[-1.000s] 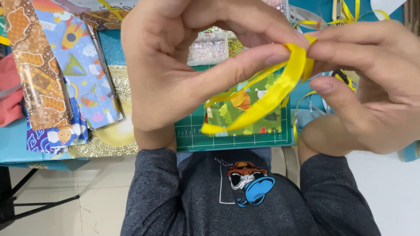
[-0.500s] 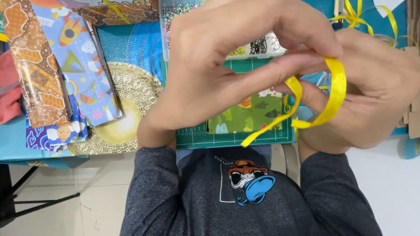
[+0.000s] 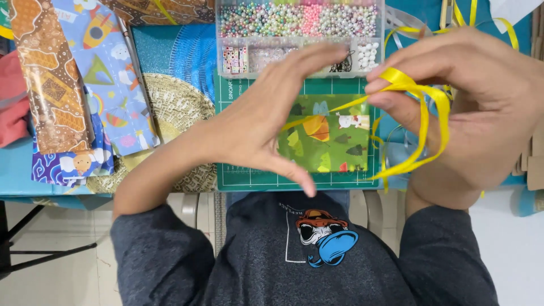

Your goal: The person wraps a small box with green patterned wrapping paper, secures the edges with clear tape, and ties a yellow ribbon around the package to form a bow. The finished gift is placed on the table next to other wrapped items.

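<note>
Two hands shaping a yellow ribbon loop

Both hands hover above a green cutting mat. The right hand pinches a yellow ribbon between thumb and fingertips, a loop hanging over a small green wrapped parcel. The left hand is spread open, grasping nothing, fingertips near the bead box. Judging by this, looping is underway; tightening would need a second steady pinch.

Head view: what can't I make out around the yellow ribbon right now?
- Yellow ribbon: the stretch inside the right hand is hidden by its fingers, so the grip is unclear.
- Green wrapped packet: its left edge is covered by the left hand.
- Bead box: cut off by the top edge.
</note>
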